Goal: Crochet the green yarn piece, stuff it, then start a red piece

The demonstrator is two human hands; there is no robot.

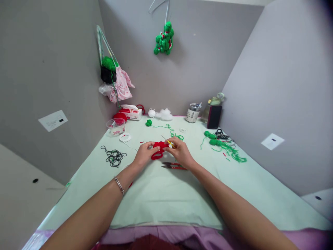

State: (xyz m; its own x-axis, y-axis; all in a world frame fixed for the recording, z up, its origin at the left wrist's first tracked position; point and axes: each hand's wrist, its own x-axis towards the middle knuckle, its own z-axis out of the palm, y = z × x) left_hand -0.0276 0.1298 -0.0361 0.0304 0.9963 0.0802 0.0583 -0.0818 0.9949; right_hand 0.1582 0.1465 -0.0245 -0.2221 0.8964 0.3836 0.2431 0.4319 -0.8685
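A red crocheted piece (156, 155) with loops is held up between both hands over the middle of the table. My left hand (144, 152) pinches its left side between thumb and fingers. In my right hand (181, 151) is a crochet hook (170, 143) with a yellow grip, its thin metal end pointing up and left. The right fingertips also touch the piece's right edge. Thread snips (173, 166) with red handles lie on the cloth just below the right hand. The fingers partly hide the red piece.
Tangled dark cord (113, 157) and a clear plastic bowl (116, 127) lie to the left. Green yarn bundles (229, 149) are at right. Along the back stand a tissue box (132, 114), white stuffing (165, 114), a tin (193, 114) and a phone (214, 117). Partition walls enclose the table.
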